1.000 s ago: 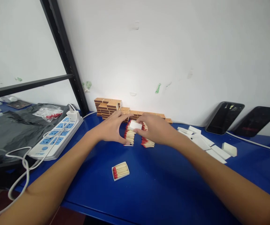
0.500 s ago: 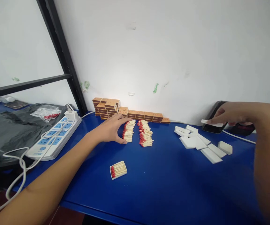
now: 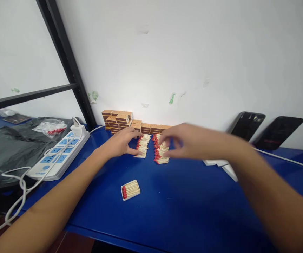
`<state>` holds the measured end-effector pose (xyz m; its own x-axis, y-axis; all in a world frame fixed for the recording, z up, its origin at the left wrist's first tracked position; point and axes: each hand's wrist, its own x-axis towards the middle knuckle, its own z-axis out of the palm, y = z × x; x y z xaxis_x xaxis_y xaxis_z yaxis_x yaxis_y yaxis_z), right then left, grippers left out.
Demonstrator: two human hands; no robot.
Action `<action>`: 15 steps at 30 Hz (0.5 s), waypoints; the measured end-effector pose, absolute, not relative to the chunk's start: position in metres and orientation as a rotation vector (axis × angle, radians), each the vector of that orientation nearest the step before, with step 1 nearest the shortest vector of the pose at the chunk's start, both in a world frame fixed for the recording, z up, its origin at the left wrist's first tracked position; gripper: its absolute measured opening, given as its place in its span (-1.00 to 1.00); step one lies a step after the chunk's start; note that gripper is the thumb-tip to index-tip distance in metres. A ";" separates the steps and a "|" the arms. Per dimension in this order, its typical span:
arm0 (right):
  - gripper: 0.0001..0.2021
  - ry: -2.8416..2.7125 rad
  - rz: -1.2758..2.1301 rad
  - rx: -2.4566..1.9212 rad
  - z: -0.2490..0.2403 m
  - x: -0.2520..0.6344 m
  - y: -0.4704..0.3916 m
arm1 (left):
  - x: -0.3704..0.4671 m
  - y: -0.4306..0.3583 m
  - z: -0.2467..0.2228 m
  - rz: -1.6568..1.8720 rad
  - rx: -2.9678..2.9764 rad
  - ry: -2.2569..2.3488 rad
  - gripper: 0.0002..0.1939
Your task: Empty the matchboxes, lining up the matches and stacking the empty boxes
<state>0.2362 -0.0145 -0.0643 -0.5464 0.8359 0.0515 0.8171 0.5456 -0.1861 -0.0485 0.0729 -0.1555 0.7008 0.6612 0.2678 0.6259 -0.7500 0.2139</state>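
Observation:
Two rows of loose red-tipped matches lie on the blue table, a left pile [image 3: 144, 146] and a right pile [image 3: 163, 158]. My left hand [image 3: 122, 142] rests against the left pile's near side, thumb and fingers apart around its red heads, gripping nothing. Over the right pile hovers my right hand [image 3: 184, 142], slightly blurred, with its thumb and curved fingers apart and no object visible between them. Closer to me lies a white matchbox tray [image 3: 130, 190] filled with matches, their red heads pointing left.
Stacked orange matchboxes [image 3: 117, 119] line the wall. White empty trays [image 3: 229, 172] are partly covered by my right arm. Two dark phones [image 3: 248, 124] lean at the back right. A power strip [image 3: 59, 154] with white cables and a black plastic sheet [image 3: 9, 147] are at left.
My right hand has swung left from the white trays to the right match pile; the white piece it held is no longer visible in it. My left hand stays by the left pile.

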 end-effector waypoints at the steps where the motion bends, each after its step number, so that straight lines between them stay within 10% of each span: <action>1: -0.62 -2.738 0.355 -1.269 -0.071 0.210 -0.026 | -0.049 0.075 -0.157 0.536 2.811 1.059 -0.36; 15: -0.71 -2.919 0.347 -1.151 -0.133 0.145 -0.035 | -0.051 0.077 -0.154 0.767 2.894 1.133 -0.60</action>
